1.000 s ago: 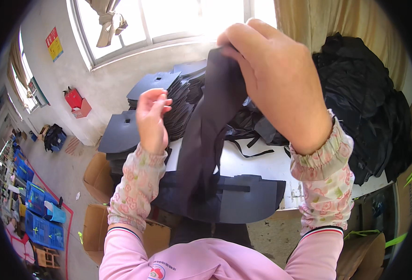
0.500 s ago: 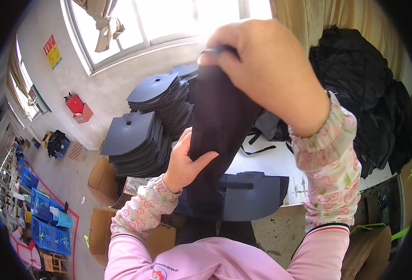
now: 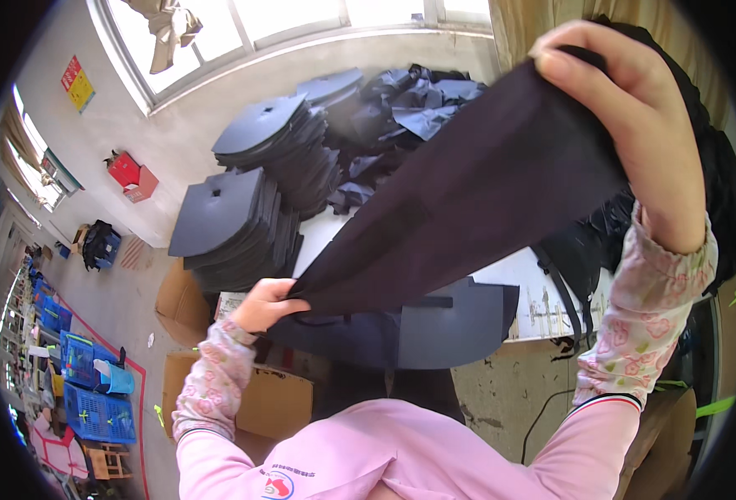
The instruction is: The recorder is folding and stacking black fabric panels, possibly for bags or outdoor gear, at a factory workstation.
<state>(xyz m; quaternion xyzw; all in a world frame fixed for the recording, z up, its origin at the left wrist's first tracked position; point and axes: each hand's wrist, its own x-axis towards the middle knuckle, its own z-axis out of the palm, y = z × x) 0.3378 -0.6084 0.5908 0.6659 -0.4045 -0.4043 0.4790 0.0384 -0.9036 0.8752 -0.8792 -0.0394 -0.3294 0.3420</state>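
Note:
A dark fabric piece (image 3: 468, 200) stretches slantwise between my two hands above the white table (image 3: 534, 292). My right hand (image 3: 634, 125) is raised at the upper right and pinches the fabric's top corner. My left hand (image 3: 264, 304) is low at the table's front left edge and grips the fabric's lower end. Under the fabric, a flat dark grey panel (image 3: 451, 325) lies on the table and overhangs its front edge. Both my arms wear pink floral sleeves.
Stacks of dark grey cut panels (image 3: 243, 217) stand at the table's left and back. A heap of black fabric (image 3: 718, 192) lies at the right. Cardboard boxes (image 3: 268, 400) sit on the floor below, with blue crates (image 3: 84, 392) at the far left.
My left hand dropped from the upper part of the fabric to its lower end and took hold there. The fabric went from hanging folded to spread out slantwise.

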